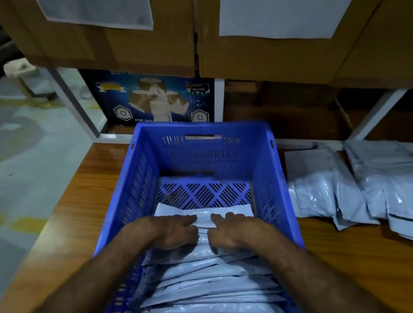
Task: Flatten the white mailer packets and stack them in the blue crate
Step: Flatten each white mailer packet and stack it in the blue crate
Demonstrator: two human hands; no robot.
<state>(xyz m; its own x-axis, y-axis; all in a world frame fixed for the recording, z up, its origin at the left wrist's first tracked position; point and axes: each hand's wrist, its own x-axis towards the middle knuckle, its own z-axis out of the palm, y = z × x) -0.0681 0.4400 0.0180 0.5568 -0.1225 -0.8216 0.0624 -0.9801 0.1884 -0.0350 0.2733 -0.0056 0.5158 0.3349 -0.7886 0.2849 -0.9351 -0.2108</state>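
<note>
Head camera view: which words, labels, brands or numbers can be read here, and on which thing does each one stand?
"FOR INDU...": bottom of the dark blue printed carton behind the blue plastic crate; the crate rim cuts the rest off.
A headline along that carton's top edge: too blurred to read.
White paper sheets taped on the brown cardboard boxes: no legible print.
White mailer packets in the crate: no readable label.
</note>
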